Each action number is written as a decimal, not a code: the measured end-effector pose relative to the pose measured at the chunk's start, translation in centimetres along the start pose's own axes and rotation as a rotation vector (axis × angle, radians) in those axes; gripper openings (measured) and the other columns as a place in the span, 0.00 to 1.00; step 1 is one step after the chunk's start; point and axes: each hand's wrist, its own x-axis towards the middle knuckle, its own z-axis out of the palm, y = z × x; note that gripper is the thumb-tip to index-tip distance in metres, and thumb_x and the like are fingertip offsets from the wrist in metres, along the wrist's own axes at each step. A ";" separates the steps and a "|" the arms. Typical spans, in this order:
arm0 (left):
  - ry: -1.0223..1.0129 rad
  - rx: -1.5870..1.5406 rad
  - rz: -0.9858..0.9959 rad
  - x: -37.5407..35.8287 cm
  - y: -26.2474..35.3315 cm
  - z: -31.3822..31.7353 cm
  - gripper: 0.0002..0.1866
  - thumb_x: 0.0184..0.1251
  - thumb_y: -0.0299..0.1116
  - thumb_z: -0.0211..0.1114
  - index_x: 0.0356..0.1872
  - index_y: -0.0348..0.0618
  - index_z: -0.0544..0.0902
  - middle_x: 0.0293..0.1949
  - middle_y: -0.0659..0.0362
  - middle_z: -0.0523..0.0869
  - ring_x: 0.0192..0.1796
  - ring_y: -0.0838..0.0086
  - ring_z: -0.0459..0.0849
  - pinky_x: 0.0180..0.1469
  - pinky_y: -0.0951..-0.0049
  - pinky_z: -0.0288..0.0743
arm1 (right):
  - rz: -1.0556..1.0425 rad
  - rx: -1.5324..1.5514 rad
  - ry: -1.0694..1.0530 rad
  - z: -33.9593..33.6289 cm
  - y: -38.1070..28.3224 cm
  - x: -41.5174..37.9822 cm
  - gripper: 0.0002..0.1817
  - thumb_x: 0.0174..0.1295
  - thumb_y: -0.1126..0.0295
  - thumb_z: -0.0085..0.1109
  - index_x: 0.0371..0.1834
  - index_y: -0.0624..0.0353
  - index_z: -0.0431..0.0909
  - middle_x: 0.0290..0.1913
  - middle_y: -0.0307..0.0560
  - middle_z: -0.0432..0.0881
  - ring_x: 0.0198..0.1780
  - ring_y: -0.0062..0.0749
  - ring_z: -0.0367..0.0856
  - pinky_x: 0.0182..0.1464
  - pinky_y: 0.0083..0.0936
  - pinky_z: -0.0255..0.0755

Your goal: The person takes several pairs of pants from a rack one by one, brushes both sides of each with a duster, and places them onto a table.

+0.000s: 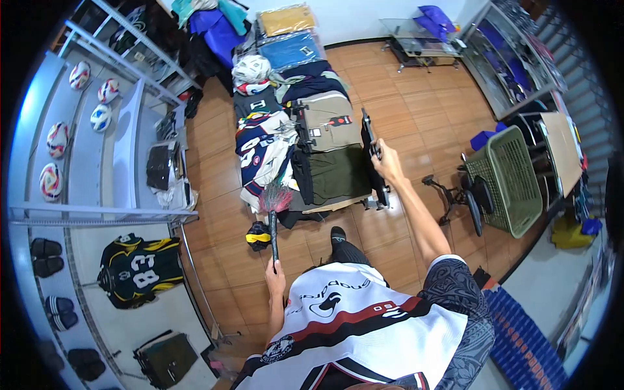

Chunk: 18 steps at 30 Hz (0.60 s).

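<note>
One feather duster (274, 214) sits clenched in my left hand (275, 278); my right hand (388, 160) grips one black rack (372, 156).

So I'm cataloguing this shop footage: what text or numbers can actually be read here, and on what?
"83": black and yellow jersey on the left wall.
"H": dark folded garment on the table.
Person's white shirt: lettering upside down, not readable.
Tags on the khaki garment: too small to read.
</note>
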 end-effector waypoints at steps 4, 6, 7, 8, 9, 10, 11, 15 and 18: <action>0.084 0.002 -0.047 -1.8 -0.7 -0.2 0.19 0.81 0.37 0.55 0.60 0.34 0.81 0.43 0.44 0.88 0.46 0.56 0.86 0.51 0.61 0.77 | 0.036 -0.114 -0.030 8.6 1.7 0.6 0.23 0.58 0.75 0.62 0.58 0.55 0.72 0.38 0.62 0.82 0.45 0.64 0.83 0.47 0.50 0.77; 0.106 -0.015 -0.090 -2.6 -0.5 -0.5 0.18 0.81 0.37 0.55 0.60 0.34 0.81 0.37 0.50 0.86 0.39 0.63 0.84 0.44 0.64 0.77 | 0.077 -0.179 -0.134 12.2 0.9 0.5 0.25 0.58 0.75 0.64 0.58 0.52 0.70 0.46 0.64 0.82 0.50 0.66 0.82 0.51 0.55 0.77; 0.104 -0.017 -0.132 -3.1 1.8 -1.2 0.18 0.81 0.37 0.55 0.60 0.35 0.81 0.34 0.53 0.84 0.35 0.67 0.83 0.40 0.66 0.76 | 0.090 -0.188 -0.178 14.0 0.5 0.1 0.25 0.57 0.76 0.65 0.58 0.52 0.69 0.47 0.63 0.82 0.50 0.67 0.82 0.51 0.55 0.77; 0.102 -0.022 -0.172 -3.2 3.6 -1.5 0.18 0.82 0.37 0.55 0.60 0.35 0.82 0.30 0.56 0.82 0.32 0.71 0.81 0.36 0.68 0.75 | 0.101 -0.197 -0.220 15.9 0.4 -0.1 0.26 0.57 0.76 0.65 0.58 0.51 0.69 0.47 0.63 0.81 0.49 0.67 0.82 0.51 0.56 0.77; 0.163 0.019 -0.079 -3.3 4.0 -1.5 0.17 0.82 0.36 0.55 0.59 0.35 0.82 0.25 0.63 0.76 0.26 0.80 0.74 0.29 0.73 0.68 | 0.072 -0.208 -0.256 18.1 0.7 -0.6 0.26 0.56 0.77 0.66 0.58 0.51 0.68 0.47 0.63 0.80 0.49 0.68 0.82 0.51 0.56 0.77; 0.191 -0.006 -0.087 -3.5 4.2 -1.6 0.17 0.82 0.35 0.55 0.59 0.35 0.82 0.25 0.63 0.75 0.26 0.80 0.73 0.29 0.73 0.68 | 0.065 -0.216 -0.304 20.2 0.9 -1.0 0.27 0.56 0.77 0.67 0.58 0.51 0.68 0.47 0.64 0.80 0.48 0.68 0.83 0.51 0.57 0.78; 0.218 -0.031 -0.093 -3.6 4.3 -1.7 0.16 0.82 0.35 0.55 0.59 0.34 0.82 0.25 0.64 0.75 0.26 0.81 0.73 0.29 0.74 0.68 | 0.051 -0.222 -0.342 22.1 1.0 -1.5 0.27 0.56 0.77 0.67 0.59 0.52 0.67 0.48 0.64 0.80 0.48 0.67 0.83 0.50 0.56 0.78; 0.252 -0.070 -0.209 -4.6 4.2 -2.7 0.15 0.83 0.34 0.55 0.58 0.34 0.82 0.24 0.65 0.74 0.26 0.82 0.71 0.29 0.75 0.66 | 0.091 -0.192 -0.466 26.1 -1.3 -3.5 0.31 0.54 0.77 0.68 0.62 0.53 0.68 0.52 0.66 0.80 0.51 0.65 0.84 0.54 0.54 0.79; 0.279 -0.063 -0.249 -5.4 3.9 -3.1 0.16 0.83 0.34 0.54 0.58 0.34 0.82 0.24 0.65 0.74 0.26 0.81 0.71 0.28 0.74 0.65 | 0.121 -0.060 -0.519 28.3 -0.7 -5.4 0.39 0.53 0.77 0.68 0.72 0.53 0.66 0.56 0.67 0.81 0.56 0.66 0.82 0.59 0.51 0.78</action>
